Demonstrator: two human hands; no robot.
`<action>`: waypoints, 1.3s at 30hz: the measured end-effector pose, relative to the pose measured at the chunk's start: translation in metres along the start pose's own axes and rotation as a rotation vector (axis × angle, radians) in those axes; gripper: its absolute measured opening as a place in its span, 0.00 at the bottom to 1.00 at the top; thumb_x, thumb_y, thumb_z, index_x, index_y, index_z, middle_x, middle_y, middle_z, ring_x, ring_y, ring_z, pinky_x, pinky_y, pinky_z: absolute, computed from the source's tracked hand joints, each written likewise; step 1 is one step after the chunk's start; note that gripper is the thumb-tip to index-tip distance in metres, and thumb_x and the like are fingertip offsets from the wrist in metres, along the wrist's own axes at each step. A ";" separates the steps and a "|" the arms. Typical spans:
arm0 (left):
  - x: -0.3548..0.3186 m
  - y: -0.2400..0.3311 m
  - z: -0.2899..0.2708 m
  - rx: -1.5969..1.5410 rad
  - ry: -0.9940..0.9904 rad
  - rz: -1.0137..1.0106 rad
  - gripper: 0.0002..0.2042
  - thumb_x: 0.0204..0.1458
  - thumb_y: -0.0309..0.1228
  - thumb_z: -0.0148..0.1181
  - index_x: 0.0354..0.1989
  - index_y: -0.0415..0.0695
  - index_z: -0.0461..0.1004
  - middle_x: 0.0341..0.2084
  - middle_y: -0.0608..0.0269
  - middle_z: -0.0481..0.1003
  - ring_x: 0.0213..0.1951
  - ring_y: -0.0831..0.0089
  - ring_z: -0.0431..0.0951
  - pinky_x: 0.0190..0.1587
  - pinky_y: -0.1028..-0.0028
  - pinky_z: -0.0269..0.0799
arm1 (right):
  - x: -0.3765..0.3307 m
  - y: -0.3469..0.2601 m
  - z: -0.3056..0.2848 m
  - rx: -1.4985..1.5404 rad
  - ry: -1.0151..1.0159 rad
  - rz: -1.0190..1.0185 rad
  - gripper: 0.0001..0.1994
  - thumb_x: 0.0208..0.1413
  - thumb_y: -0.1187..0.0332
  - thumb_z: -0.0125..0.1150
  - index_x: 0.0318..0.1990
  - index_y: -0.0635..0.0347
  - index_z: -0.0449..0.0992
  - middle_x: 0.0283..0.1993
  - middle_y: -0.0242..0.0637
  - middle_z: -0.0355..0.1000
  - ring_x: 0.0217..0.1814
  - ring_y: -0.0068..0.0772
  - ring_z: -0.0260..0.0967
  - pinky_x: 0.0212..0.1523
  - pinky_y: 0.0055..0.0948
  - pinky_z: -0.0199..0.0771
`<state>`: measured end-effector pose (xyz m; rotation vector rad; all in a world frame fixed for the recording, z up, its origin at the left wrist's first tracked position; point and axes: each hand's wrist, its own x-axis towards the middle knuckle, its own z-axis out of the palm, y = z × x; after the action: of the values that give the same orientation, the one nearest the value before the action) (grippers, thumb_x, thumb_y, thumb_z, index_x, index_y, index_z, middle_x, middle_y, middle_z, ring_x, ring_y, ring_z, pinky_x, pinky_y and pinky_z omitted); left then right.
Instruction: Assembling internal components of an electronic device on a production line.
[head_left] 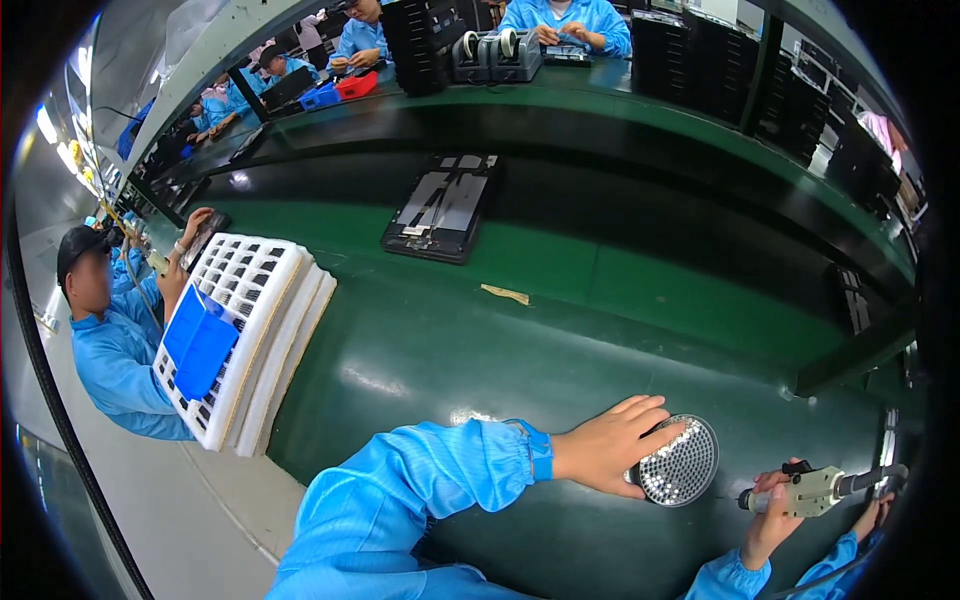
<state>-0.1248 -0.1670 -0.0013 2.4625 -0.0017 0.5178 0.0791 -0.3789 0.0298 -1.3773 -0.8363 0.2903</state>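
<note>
Blue sleeves of the person's own forearms come in from the lower edge, lying over the dark green worktop [480,350]. At the end of the nearer sleeve, the left hand [608,447] lies flat with fingers spread, its fingertips resting on the round perforated metal screw tray [682,460], which sits on the worktop directly under and just right of that hand. Further right, well apart from the tray, the right hand [772,520] is closed around the grey-and-cream electric screwdriver [818,490], held roughly level with its tip pointing back toward the tray.

Beyond the left hand, across the worktop, lies a black rectangular device with its back open and grey panels showing [442,208]; a small tan strip [505,293] lies between it and the hands. Far to the left of the left hand stands a stack of white compartment trays [262,330] with a blue plastic bin [200,342] on top, and beside it another person in blue workwear [115,350]
</note>
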 end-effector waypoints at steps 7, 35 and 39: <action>-0.001 -0.001 0.001 0.005 0.017 0.004 0.46 0.36 0.46 0.69 0.64 0.40 0.53 0.56 0.41 0.59 0.60 0.42 0.57 0.62 0.50 0.52 | 0.001 0.000 0.000 0.010 0.019 0.025 0.23 0.56 0.67 0.55 0.56 0.69 0.58 0.28 0.35 0.63 0.30 0.27 0.63 0.41 0.32 0.67; 0.000 0.000 0.001 0.002 0.011 0.002 0.46 0.36 0.46 0.69 0.63 0.40 0.54 0.55 0.40 0.60 0.59 0.41 0.58 0.62 0.50 0.53 | 0.000 0.000 0.000 0.030 0.038 0.043 0.24 0.54 0.66 0.57 0.55 0.68 0.58 0.27 0.35 0.64 0.29 0.28 0.63 0.40 0.33 0.67; 0.000 -0.002 0.001 0.000 0.020 0.017 0.46 0.35 0.46 0.69 0.63 0.40 0.55 0.55 0.40 0.60 0.60 0.42 0.58 0.62 0.49 0.53 | 0.000 0.002 -0.001 0.041 0.029 0.032 0.24 0.54 0.66 0.57 0.55 0.68 0.59 0.27 0.35 0.64 0.29 0.28 0.63 0.40 0.33 0.67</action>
<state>-0.1245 -0.1662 -0.0031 2.4588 -0.0147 0.5496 0.0800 -0.3795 0.0283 -1.3544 -0.7809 0.3100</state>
